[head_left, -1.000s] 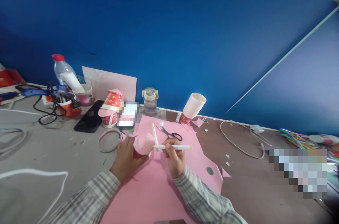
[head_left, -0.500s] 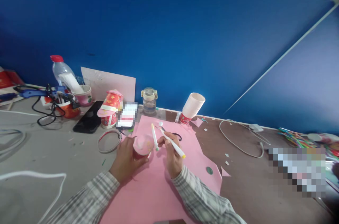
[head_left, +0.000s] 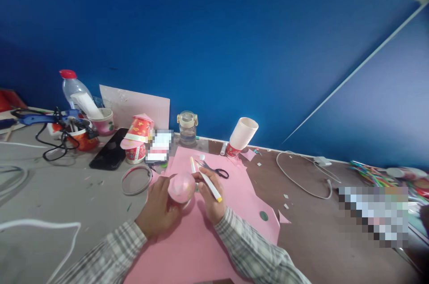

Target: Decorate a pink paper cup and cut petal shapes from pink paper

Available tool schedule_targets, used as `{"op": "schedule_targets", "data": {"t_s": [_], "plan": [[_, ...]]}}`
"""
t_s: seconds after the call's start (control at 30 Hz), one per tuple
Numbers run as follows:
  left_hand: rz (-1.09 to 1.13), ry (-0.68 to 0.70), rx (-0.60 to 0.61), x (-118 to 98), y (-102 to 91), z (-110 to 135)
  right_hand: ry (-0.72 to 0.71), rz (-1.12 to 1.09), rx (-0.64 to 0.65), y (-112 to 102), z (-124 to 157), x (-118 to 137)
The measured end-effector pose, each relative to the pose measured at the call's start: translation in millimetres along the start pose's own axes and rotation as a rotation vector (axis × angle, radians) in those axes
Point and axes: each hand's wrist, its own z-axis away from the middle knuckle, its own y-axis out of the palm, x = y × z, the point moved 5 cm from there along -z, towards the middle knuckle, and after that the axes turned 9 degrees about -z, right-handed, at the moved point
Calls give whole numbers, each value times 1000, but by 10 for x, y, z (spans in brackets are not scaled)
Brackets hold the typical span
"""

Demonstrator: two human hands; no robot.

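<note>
My left hand [head_left: 159, 212] is closed round the side of a small paper cup [head_left: 181, 187] with a rounded pink face turned up; the hand hides much of its lower side. In my right hand [head_left: 214, 197] is a white marker [head_left: 209, 183] with a yellow end, held like a pen close to the cup's right edge. Its tip end is partly hidden by my fingers. Just behind it another slim marker [head_left: 192, 164] lies on the pink paper sheet [head_left: 194, 248]. Black-handled scissors [head_left: 221, 173] rest beyond my right hand.
A stack of paper cups [head_left: 244, 134] leans at the back beside a glass jar [head_left: 187, 127]. To the left stand a red cup lantern shape [head_left: 139, 129], a tape ring [head_left: 136, 180], a phone [head_left: 110, 150] and a glue gun [head_left: 47, 117]. A white cable [head_left: 301, 190] lies right.
My left hand has tilted the cup so its pink face shows rounder. My right hand has moved left and down with the marker, closer to the cup, uncovering the scissors' handles.
</note>
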Motion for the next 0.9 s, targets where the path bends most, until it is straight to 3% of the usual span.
{"op": "schedule_targets", "data": {"t_s": [0.1, 0.3, 0.47, 0.57, 0.77, 0.9], "plan": [[-1, -37, -18, 9, 6, 0, 26, -25, -2, -3, -6, -32], [-91, -147, -169, -1, -56, -31, 44, -38, -2, -5, 36, -70], [-141, -237, -262, 94, -49, -4, -133, 233, 48, 72, 107, 113], [-128, -209, -207, 101, 7, 19, -211, 361, 66, 118, 136, 192], [71, -98, -39, 20, 9, 31, -168, 393, 68, 121, 110, 151], [114, -124, 62, -19, 13, -1, -136, 399, 73, 130, 89, 131]]}}
